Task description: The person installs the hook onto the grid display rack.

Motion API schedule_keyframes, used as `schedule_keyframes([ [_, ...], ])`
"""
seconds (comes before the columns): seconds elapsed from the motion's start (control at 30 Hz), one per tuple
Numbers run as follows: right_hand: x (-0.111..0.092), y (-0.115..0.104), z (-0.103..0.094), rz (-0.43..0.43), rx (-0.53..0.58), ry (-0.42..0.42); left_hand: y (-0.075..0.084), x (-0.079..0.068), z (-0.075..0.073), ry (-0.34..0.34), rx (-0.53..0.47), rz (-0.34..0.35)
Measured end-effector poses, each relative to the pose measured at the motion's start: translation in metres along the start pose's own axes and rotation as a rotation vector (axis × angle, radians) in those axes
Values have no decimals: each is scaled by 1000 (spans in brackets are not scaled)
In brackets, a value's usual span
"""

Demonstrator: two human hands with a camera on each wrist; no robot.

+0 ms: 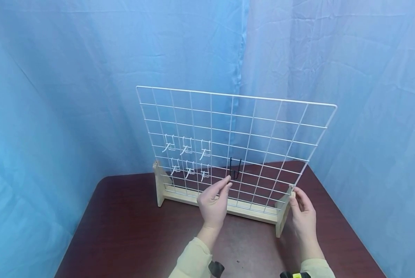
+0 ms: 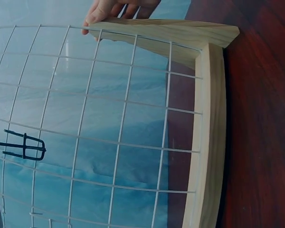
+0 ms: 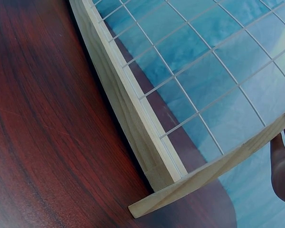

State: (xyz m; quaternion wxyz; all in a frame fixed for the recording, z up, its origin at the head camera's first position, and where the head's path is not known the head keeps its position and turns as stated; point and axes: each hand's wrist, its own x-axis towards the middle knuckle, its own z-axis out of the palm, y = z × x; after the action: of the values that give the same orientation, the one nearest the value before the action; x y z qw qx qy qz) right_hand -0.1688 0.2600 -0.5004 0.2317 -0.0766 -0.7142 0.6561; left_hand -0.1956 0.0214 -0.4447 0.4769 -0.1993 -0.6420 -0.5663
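Note:
A white wire grid panel point(image 1: 235, 95) stands upright in a wooden base. Near its middle a black wire hook point(image 2: 24, 146) sits against the grid, its prong reaching out to my left hand point(image 1: 213, 202). Thumb and forefinger of that hand pinch the prong's end; in the left wrist view only a bit of the fingers shows at the edge. My right hand point(image 1: 304, 216) grips the top of the right wooden side support point(image 3: 218, 168), thumb in front. Several white hooks point(image 1: 186, 150) hang in two rows on the grid's left part.
The dark red-brown tabletop point(image 1: 117, 231) carries the stand, whose long wooden bar point(image 1: 250, 216) joins the two side supports. The left support point(image 1: 160, 189) stands beyond the white hooks. Blue cloth point(image 1: 89, 77) surrounds the table at the back and sides.

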Motion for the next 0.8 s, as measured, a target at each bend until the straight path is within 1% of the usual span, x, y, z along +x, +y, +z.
schedule_keyframes([
  [0.23, 0, 1, 0, -13, -38, -1, -2, -11, -3, -10, 40, -22],
  [0.3, 0, 0, 0, -14, -44, 0, -3, -14, -4, -18, 45, -39],
  [0.43, 1, 1, 0, -18, -17, -2, -6, -20, -6, -36, 59, -80],
  [0.53, 1, 2, 0, -7, -10, 2, -9, -26, -9, -50, 86, -115],
  [0.67, 5, 8, -2, 23, -19, 10, -15, -33, -15, -79, 123, -150],
  [0.8, 8, 20, -3, 38, -26, 14, -19, -40, -22, -107, 134, -174],
])
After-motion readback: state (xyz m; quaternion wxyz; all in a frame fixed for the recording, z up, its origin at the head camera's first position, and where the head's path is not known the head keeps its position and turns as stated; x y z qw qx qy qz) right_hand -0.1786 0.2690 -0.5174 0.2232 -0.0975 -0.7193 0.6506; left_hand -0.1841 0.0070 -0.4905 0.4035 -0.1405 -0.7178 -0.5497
